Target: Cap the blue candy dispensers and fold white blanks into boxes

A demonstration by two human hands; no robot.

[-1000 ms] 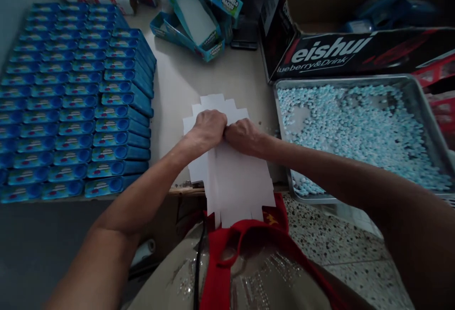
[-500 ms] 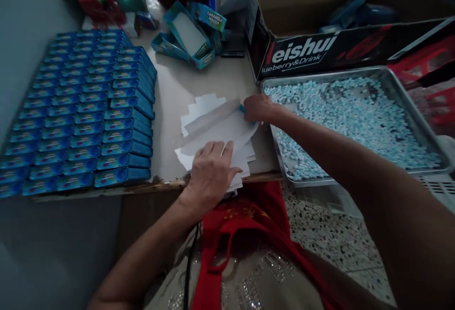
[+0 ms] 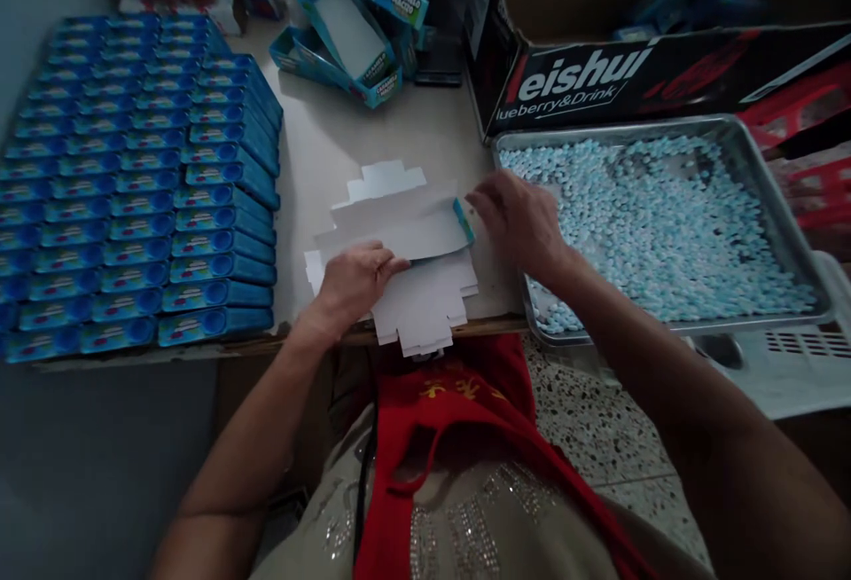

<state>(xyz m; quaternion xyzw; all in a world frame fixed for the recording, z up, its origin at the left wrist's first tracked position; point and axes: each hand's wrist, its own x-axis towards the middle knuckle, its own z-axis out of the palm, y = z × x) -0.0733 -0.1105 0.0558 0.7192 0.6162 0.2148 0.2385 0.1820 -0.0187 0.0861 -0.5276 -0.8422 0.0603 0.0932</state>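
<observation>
A stack of flat white card box blanks [image 3: 425, 301] with notched edges lies at the table's front edge. The top box blank [image 3: 399, 216] has its long side raised, and a blue printed flap stands up at its right end. My left hand [image 3: 355, 283] is closed on the near edge of this blank, thumb and fingers pinching it. Just right of the blue flap, my right hand [image 3: 522, 221] hovers with bent fingers slightly apart, holding nothing that I can see. It is close to the left rim of a metal tray [image 3: 665, 329].
Small blue-and-white pieces [image 3: 651, 234] fill much of the tray. Rows of blue boxes [image 3: 139, 190] stand at left. Opened blue cartons [image 3: 352, 39] and a dark flat object [image 3: 439, 61] lie at the back, beside a large black cardboard box [image 3: 578, 83].
My left hand has gone from lying flat on the blanks to pinching the top one's edge, farther left. My right hand has let go of the blue end flap, which now stands up.
</observation>
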